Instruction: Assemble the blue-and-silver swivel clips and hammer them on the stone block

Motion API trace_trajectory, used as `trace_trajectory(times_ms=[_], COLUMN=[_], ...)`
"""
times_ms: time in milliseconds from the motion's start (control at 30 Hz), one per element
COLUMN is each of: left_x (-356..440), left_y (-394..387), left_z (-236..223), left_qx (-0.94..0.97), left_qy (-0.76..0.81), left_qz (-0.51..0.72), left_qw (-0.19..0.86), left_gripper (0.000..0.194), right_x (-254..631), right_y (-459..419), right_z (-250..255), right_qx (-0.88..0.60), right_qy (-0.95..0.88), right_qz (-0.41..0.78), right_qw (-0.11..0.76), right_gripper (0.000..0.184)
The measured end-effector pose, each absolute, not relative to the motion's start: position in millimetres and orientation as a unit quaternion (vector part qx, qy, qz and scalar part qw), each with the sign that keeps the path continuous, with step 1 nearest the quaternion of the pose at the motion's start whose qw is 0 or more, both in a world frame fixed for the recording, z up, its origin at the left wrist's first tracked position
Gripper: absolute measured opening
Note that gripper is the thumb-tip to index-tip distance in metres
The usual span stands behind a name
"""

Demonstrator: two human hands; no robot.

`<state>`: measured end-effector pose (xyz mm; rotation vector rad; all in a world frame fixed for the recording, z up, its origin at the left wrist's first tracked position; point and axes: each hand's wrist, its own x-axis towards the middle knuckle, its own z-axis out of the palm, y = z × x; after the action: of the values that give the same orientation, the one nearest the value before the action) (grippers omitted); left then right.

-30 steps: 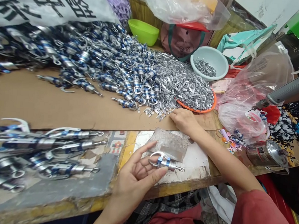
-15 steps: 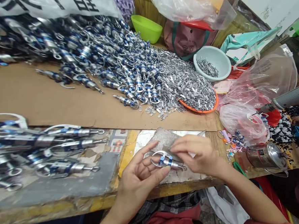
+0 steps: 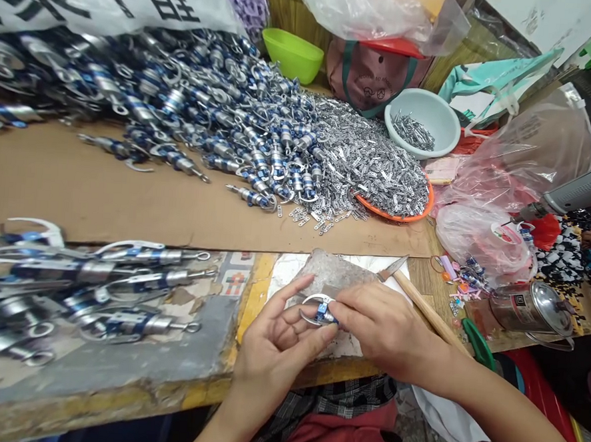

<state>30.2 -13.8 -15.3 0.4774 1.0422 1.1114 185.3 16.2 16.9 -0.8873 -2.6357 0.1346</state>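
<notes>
My left hand point(image 3: 278, 346) pinches a small silver-and-blue metal piece point(image 3: 323, 311) between thumb and fingers. Curved claw-like prongs on it point left. My right hand point(image 3: 386, 326) closes over the piece's right end from above, hiding its eyelet and most of its body. Both hands are above a grey stone block point(image 3: 325, 266) that lies on a white sheet. Right of the block, a hammer point(image 3: 423, 309) with a pale wooden handle runs partly beneath my right forearm. Several like pieces point(image 3: 139, 321) lie to the left on the bench, some blurred.
A large heap of silver-and-blue pieces point(image 3: 202, 108) lies at the back on cardboard point(image 3: 126, 210). Beside it, flat metal links point(image 3: 379, 169) spill around an orange tray point(image 3: 416, 217). A pale blue bowl point(image 3: 448, 133) holds pins. A lidded metal cup point(image 3: 515, 311) stands right.
My right hand has come down and left onto the piece, covering the end with the eyelet. The hammer beside the block now shows. My left hand has barely moved.
</notes>
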Motion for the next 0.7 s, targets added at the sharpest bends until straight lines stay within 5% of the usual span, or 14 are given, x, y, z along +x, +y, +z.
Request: trace_trajectory(times_ms=[167, 367, 533, 700], left_x=[32, 38, 36, 33], left_y=[-13, -15, -15, -15], left_z=[-13, -4, -9, -13], left_qx=[0.205, 0.193, 0.204, 0.212], left_qy=[0.470, 0.487, 0.492, 0.486], left_qz=[0.499, 0.520, 0.513, 0.497], left_qw=[0.698, 0.675, 0.673, 0.687], left_gripper=[0.070, 0.064, 0.066, 0.069], right_x=[184, 235, 288, 269], right_y=[7, 0, -10, -16], right_z=[23, 2, -20, -1], right_qx=[-0.337, -0.489, -0.650, -0.604], right_qy=[-0.932, -0.842, -0.757, -0.771], right_qz=[0.066, 0.027, 0.019, 0.060], right_qw=[0.115, 0.226, 0.067, 0.194], right_gripper=[0.024, 0.036, 0.033, 0.027])
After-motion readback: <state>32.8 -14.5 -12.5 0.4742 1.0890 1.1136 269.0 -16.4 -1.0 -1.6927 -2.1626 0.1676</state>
